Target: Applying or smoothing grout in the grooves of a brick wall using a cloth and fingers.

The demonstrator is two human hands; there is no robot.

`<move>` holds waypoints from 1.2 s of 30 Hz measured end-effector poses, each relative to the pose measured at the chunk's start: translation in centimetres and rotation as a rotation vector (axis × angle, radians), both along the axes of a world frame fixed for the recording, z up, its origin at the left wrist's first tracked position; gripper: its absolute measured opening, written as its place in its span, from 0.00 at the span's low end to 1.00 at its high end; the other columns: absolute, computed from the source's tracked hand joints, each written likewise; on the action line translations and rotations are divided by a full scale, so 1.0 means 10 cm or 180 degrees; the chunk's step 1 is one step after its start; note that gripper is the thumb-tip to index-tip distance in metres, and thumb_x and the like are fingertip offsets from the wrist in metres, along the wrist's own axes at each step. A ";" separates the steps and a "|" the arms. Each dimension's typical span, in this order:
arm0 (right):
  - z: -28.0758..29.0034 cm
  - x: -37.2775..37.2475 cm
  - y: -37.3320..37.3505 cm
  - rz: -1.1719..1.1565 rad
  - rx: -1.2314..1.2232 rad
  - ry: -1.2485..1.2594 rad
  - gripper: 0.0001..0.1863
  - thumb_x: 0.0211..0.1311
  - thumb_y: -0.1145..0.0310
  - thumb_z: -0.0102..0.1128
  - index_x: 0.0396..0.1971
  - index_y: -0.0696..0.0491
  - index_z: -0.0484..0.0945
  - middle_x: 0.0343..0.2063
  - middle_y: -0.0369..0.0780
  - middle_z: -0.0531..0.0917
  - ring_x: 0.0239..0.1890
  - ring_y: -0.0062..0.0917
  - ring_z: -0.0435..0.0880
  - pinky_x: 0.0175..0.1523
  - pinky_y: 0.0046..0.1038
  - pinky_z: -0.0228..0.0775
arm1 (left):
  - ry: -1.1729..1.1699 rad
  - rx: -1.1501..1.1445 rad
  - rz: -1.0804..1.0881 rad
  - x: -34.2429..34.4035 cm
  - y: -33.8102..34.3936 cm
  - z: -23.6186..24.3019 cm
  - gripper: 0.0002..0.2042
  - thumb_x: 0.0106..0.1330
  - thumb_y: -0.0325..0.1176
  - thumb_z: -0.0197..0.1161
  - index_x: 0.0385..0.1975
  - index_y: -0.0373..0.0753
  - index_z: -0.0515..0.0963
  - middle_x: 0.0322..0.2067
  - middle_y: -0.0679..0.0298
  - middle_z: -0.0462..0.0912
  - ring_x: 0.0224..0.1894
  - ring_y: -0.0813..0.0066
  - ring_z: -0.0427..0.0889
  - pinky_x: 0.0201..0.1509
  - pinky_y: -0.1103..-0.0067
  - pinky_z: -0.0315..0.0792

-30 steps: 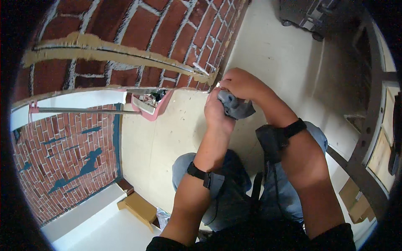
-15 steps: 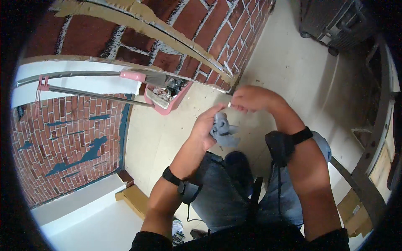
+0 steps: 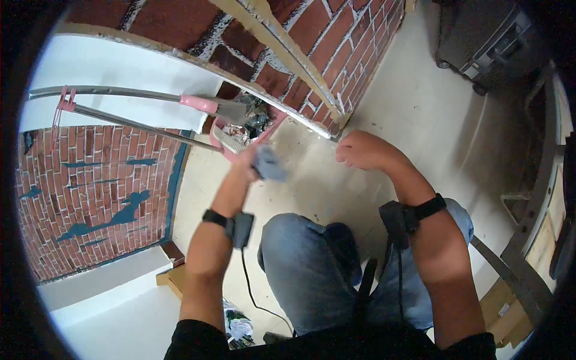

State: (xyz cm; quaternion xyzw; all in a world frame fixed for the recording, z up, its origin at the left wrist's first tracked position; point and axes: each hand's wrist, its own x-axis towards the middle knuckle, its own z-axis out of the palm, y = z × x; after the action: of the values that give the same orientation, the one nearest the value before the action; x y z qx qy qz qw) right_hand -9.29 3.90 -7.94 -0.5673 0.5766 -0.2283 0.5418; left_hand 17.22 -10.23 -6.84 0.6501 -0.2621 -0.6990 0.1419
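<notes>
My left hand (image 3: 245,161) reaches out beside the pink dustpan (image 3: 277,123) on the floor. Its fingers are closed on a small, soft-looking grey-blue thing (image 3: 270,165), blurred by motion, whose kind I cannot make out. Crumpled rubbish, dark and shiny plastic among it, lies in the dustpan under the grey bristles of a broom (image 3: 231,110). To the right, above the floor near the brick-patterned wall corner, my right hand (image 3: 363,150) is curled closed. Whatever its fingers hold, if anything, is hidden.
The long metal handles of broom and dustpan (image 3: 138,127) stretch leftward. A brick-patterned partition (image 3: 288,36) stands ahead. A dark suitcase (image 3: 480,42) on wheels is at the far right, above a dark frame (image 3: 531,234). Cardboard (image 3: 507,309) lies lower right; crumpled fabric (image 3: 240,327) lower left.
My left hand has moved left with the grey-blue thing, toward the dustpan, away from my right hand. The small white thing at my right fingertips no longer shows.
</notes>
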 end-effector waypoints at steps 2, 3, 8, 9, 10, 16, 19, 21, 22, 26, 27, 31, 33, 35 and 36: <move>0.16 0.00 0.00 -0.0325 -0.0157 -0.0091 0.16 0.55 0.60 0.50 0.21 0.56 0.80 0.25 0.49 0.81 0.29 0.39 0.80 0.37 0.38 0.70 | 0.0258 0.0133 0.0730 0.77 -0.70 -0.37 0.13 0.67 0.38 0.43 0.29 0.40 0.73 0.26 0.61 0.77 0.29 0.61 0.79 0.39 0.59 0.77; 0.22 0.03 -0.03 -0.0289 -0.0197 -0.0138 0.16 0.55 0.60 0.50 0.21 0.56 0.80 0.25 0.49 0.81 0.29 0.39 0.80 0.37 0.38 0.70 | 0.0270 -0.0105 0.0959 1.15 -0.95 -0.41 0.14 0.67 0.39 0.44 0.26 0.40 0.74 0.26 0.60 0.78 0.31 0.61 0.80 0.43 0.59 0.76; 0.37 -0.12 0.05 -0.0720 -0.0188 0.0720 0.19 0.57 0.60 0.49 0.16 0.57 0.80 0.16 0.44 0.80 0.23 0.35 0.79 0.34 0.35 0.69 | 0.0255 -0.0093 0.1094 1.02 -0.85 -0.40 0.12 0.66 0.38 0.46 0.31 0.39 0.75 0.31 0.58 0.80 0.34 0.58 0.80 0.45 0.59 0.76; 0.31 -0.17 0.09 -0.0776 -0.0117 0.0791 0.19 0.57 0.60 0.49 0.16 0.57 0.80 0.16 0.44 0.80 0.23 0.35 0.79 0.34 0.35 0.69 | 0.0276 -0.0024 0.0581 0.64 -0.63 -0.31 0.11 0.65 0.35 0.48 0.35 0.36 0.74 0.34 0.57 0.80 0.34 0.58 0.80 0.44 0.60 0.76; 0.26 -0.11 0.07 -0.0361 -0.0205 0.1120 0.16 0.57 0.61 0.48 0.22 0.57 0.80 0.21 0.46 0.81 0.27 0.36 0.80 0.37 0.36 0.70 | 0.0254 -0.0057 0.0592 0.55 -0.53 -0.21 0.11 0.65 0.35 0.48 0.35 0.36 0.74 0.34 0.57 0.80 0.34 0.58 0.80 0.44 0.60 0.76; -0.10 0.10 0.10 0.0018 -0.0903 0.0518 0.26 0.54 0.64 0.52 0.55 0.54 0.65 0.46 0.53 0.75 0.46 0.40 0.77 0.45 0.37 0.72 | 0.0781 0.0168 0.0028 0.02 -0.06 0.07 0.12 0.65 0.35 0.47 0.40 0.35 0.73 0.37 0.56 0.78 0.38 0.60 0.79 0.45 0.61 0.75; 0.34 0.03 0.12 0.0348 0.0399 -0.0258 0.34 0.51 0.65 0.57 0.61 0.51 0.58 0.50 0.52 0.72 0.50 0.36 0.75 0.46 0.33 0.72 | 0.0859 0.0095 -0.0064 -0.55 0.51 0.33 0.14 0.66 0.39 0.45 0.42 0.36 0.72 0.35 0.59 0.78 0.36 0.64 0.78 0.45 0.63 0.74; 0.58 0.12 0.16 0.0029 0.1225 -0.1065 0.35 0.49 0.67 0.59 0.61 0.50 0.59 0.49 0.51 0.73 0.49 0.33 0.75 0.46 0.32 0.72 | 0.0492 0.0135 -0.0102 -0.85 0.90 0.50 0.15 0.67 0.40 0.45 0.43 0.36 0.71 0.34 0.61 0.77 0.35 0.65 0.78 0.45 0.64 0.73; 0.58 0.18 0.19 -0.0231 0.1105 -0.1312 0.30 0.48 0.65 0.59 0.55 0.52 0.65 0.46 0.50 0.76 0.46 0.33 0.78 0.43 0.32 0.74 | 0.0775 0.0333 0.0005 -0.92 1.03 0.50 0.16 0.68 0.41 0.43 0.44 0.37 0.70 0.36 0.62 0.76 0.38 0.67 0.76 0.49 0.66 0.71; 0.15 -0.12 0.17 -0.0117 -0.0076 -0.0568 0.18 0.49 0.67 0.57 0.43 0.53 0.75 0.36 0.43 0.80 0.39 0.27 0.79 0.41 0.28 0.72 | 0.0704 0.0636 0.0537 -1.22 1.26 0.52 0.20 0.70 0.45 0.38 0.52 0.37 0.64 0.46 0.58 0.70 0.51 0.66 0.69 0.57 0.67 0.64; 0.39 -0.24 0.15 -0.0513 0.0204 -0.0421 0.14 0.49 0.68 0.57 0.39 0.52 0.76 0.32 0.41 0.80 0.36 0.28 0.80 0.41 0.29 0.72 | 0.0663 0.0647 0.0651 -1.25 1.27 0.55 0.20 0.70 0.45 0.38 0.49 0.36 0.65 0.48 0.56 0.68 0.50 0.65 0.68 0.59 0.68 0.60; -0.12 -0.47 -0.04 -0.2992 -0.0432 -0.0328 0.19 0.46 0.68 0.59 0.42 0.54 0.75 0.34 0.46 0.81 0.37 0.33 0.81 0.42 0.34 0.72 | 0.0940 0.0825 0.0968 -1.58 1.41 0.57 0.16 0.66 0.41 0.43 0.46 0.38 0.67 0.42 0.63 0.68 0.45 0.70 0.65 0.53 0.75 0.59; -0.11 -0.30 -0.12 -0.3581 -0.1076 0.0097 0.18 0.47 0.69 0.59 0.42 0.55 0.76 0.35 0.49 0.81 0.39 0.36 0.81 0.45 0.34 0.71 | 0.1040 0.0570 0.1585 -1.60 1.38 0.40 0.14 0.64 0.39 0.46 0.44 0.38 0.68 0.43 0.61 0.68 0.44 0.68 0.66 0.54 0.73 0.59; 0.10 -0.07 -0.10 -0.1856 -0.0329 -0.0147 0.16 0.45 0.71 0.58 0.38 0.55 0.78 0.35 0.51 0.80 0.40 0.40 0.80 0.45 0.35 0.71 | 0.1155 0.0397 0.1726 -1.37 1.31 0.04 0.13 0.64 0.37 0.45 0.44 0.38 0.68 0.44 0.58 0.68 0.47 0.63 0.68 0.55 0.69 0.61; 0.15 -0.01 -0.08 -0.0731 -0.0345 0.0376 0.14 0.43 0.71 0.59 0.34 0.56 0.79 0.34 0.52 0.80 0.39 0.41 0.80 0.44 0.36 0.71 | 0.1276 0.0275 0.1852 -1.36 1.30 0.02 0.12 0.64 0.35 0.45 0.43 0.37 0.67 0.46 0.54 0.69 0.49 0.59 0.69 0.57 0.64 0.62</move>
State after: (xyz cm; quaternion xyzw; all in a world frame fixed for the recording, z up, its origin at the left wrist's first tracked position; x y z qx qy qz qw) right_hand -9.40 3.08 -6.40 -0.5385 0.6555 -0.2858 0.4458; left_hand 3.61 2.76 -6.62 0.5528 -0.0031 -0.7534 0.3561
